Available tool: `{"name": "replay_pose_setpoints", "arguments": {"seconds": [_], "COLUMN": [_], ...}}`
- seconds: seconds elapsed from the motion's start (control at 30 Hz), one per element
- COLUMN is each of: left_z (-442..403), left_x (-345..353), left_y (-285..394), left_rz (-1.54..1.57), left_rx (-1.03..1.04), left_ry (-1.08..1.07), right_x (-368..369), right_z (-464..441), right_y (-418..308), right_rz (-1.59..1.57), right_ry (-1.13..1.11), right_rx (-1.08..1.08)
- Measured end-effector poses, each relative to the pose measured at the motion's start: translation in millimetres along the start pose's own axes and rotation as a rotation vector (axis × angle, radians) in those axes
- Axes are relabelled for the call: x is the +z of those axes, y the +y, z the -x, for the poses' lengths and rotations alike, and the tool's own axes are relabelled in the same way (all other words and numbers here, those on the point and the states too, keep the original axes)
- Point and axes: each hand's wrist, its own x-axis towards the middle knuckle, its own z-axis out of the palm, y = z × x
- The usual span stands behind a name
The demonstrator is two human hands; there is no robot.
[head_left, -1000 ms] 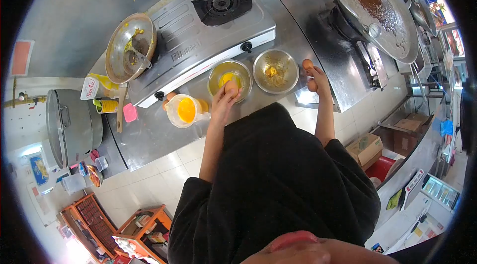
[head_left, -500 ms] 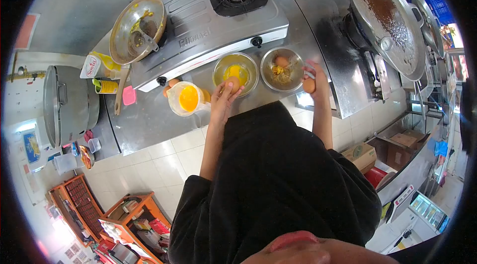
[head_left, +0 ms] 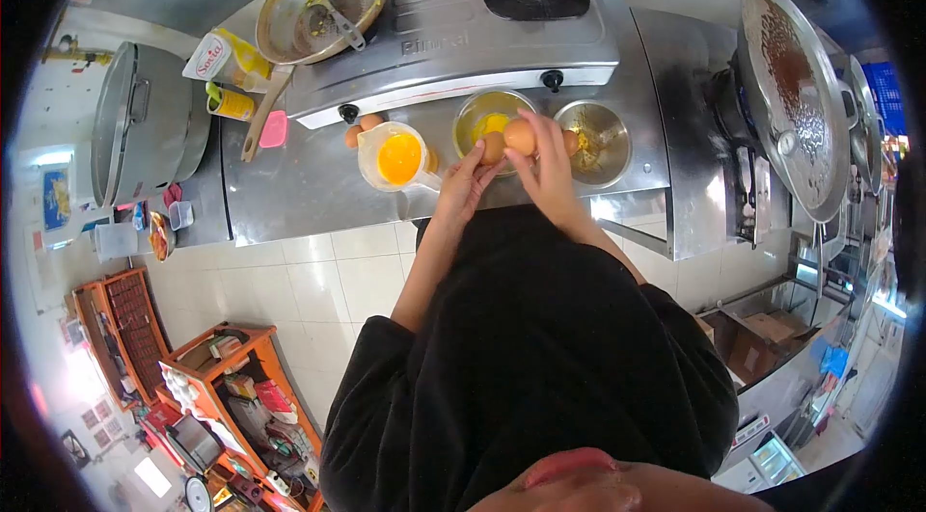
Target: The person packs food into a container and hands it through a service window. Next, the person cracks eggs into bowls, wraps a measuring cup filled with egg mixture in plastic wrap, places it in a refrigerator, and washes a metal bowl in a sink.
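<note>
So, left of centre, two loose eggs (head_left: 370, 122) sat just up-left of a jug (head_left: 367, 155) of yellow liquid (head_left: 399, 157). Mid-frame, the left hand (head_left: 461, 184) pinched a brown egg (head_left: 493, 148) at the near edge of the left bowl (head_left: 464, 117), which had yolky stuff (head_left: 493, 122) in it. Just right of that, the right hand (head_left: 553, 176) gripped a second egg (head_left: 520, 136), seemingly touching the first. A third egg (head_left: 571, 143) peeked out past that hand; couldn't tell if it was held or lying in the right bowl (head_left: 618, 132). Honestly, a light, even grip well inside the left bowl's rim was probably the smart way, since a squeezed egg could've dripped on the counter (head_left: 299, 186).
</note>
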Motion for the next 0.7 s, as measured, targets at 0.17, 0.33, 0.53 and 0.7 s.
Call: {"name": "replay_pose_setpoints", "arguments": {"seconds": [0.17, 0.33, 0.53, 0.7], "left_z": [-7.5, -5.1, -2.2, -7.5], "left_x": [-4.0, 0.0, 10.1, 20.4], "left_y": [4.2, 14.9, 30.5, 41.3], "left_rz": [-0.042, -0.26, -0.495, -0.87], "left_rx": [0.02, 0.046, 0.212, 0.35], "left_ry": [-0.015, -0.048, -0.143, -0.203], "right_x": [14.7, 15.5, -12.2, -13.9], "right_z": [-0.4, -3.1, -16.0, -16.5], "right_y": [17.9, 54.9, 60.2, 55.6], "right_rz": [0.235, -0.415, -0.984, -0.895], "right_ry": [-0.108, 0.024, -0.436, -0.414], "right_rx": [-0.139, 0.249, 0.822, 0.749]}}
